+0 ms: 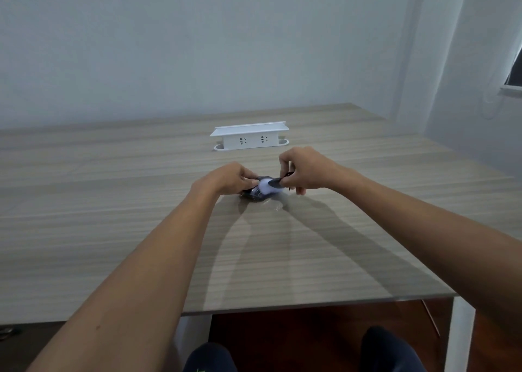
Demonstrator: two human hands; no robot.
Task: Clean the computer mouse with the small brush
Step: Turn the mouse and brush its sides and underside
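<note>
Item 1. Dark computer mouse with a pale, glossy top: lies on the wood-grain laminate desk, at the centre of the frame, between the two hands. It rests flat, presumably so that the desk takes the pressure of brushing.

Item 2. Left hand: just left of centre, fingers closed on the mouse's left side and upper edge. The hold seems meant to pin the mouse so it does not slide under the strokes.

Item 3. Right hand: just right of centre, fingers pinched together on the thin dark handle of the small black brush. The grip sits close to the head, pencil fashion, likely for fine control.

Item 4. Brush head: lies against the right part of the mouse's pale top; bristles too small to make out. Judged stage: brushing under way, extent not determinable.

Item 5. White rectangular power-socket unit: stands on the desk above the hands, well apart and uninvolved.

Item 6. Dark-clad knees: bottom of frame, below the desk edge.
</note>
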